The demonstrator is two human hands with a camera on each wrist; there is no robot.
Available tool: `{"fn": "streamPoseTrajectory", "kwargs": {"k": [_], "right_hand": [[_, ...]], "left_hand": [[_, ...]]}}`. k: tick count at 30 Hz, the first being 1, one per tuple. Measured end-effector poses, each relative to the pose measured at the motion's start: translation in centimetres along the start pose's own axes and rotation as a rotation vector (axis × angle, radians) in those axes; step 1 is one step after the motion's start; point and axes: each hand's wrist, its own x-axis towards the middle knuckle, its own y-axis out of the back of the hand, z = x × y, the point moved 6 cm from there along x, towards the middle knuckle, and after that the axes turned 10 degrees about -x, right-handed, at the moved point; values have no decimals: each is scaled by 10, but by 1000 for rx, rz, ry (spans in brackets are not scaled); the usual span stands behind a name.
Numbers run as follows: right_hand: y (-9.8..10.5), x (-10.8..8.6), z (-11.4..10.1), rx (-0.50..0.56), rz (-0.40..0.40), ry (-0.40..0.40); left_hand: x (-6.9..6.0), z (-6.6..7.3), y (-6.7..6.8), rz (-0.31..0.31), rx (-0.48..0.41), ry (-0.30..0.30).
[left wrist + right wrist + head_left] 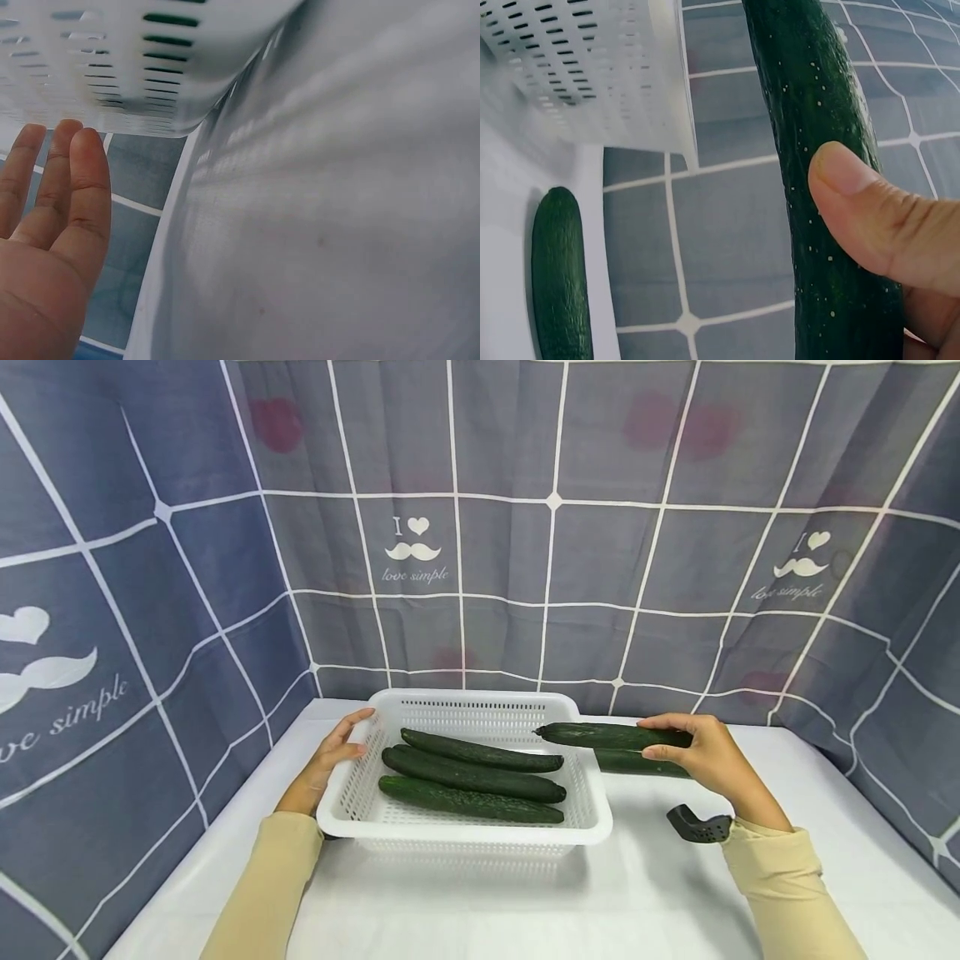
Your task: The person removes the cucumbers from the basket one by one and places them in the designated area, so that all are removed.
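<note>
cucumber (600, 734) in fingers (667, 721), white basket (480, 833) alongside (another cucumber (633, 762) beneath)

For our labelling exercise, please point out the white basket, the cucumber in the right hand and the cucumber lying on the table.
White basket (465, 833), head view: front rim.
Held cucumber (611, 735), head view: middle of its visible length.
Table cucumber (561, 277), right wrist view: middle of visible part.

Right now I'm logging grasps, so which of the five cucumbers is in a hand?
The cucumber gripped by the right hand, raised off the table. Three cucumbers lie in the basket; another cucumber lies on the table.
</note>
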Motion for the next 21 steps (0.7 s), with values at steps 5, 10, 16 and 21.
{"fn": "streamPoseTrajectory", "kwargs": {"k": [5, 10, 16, 21], "right_hand": [[3, 0, 11, 30, -9, 0], [3, 0, 24, 66, -40, -19], [5, 0, 39, 84, -26, -20], [6, -3, 50, 88, -17, -24]], "left_hand": [[1, -1, 1, 0, -4, 6], [0, -1, 1, 10, -12, 2], [1, 0, 1, 0, -26, -2], [2, 0, -1, 1, -13, 7]]}}
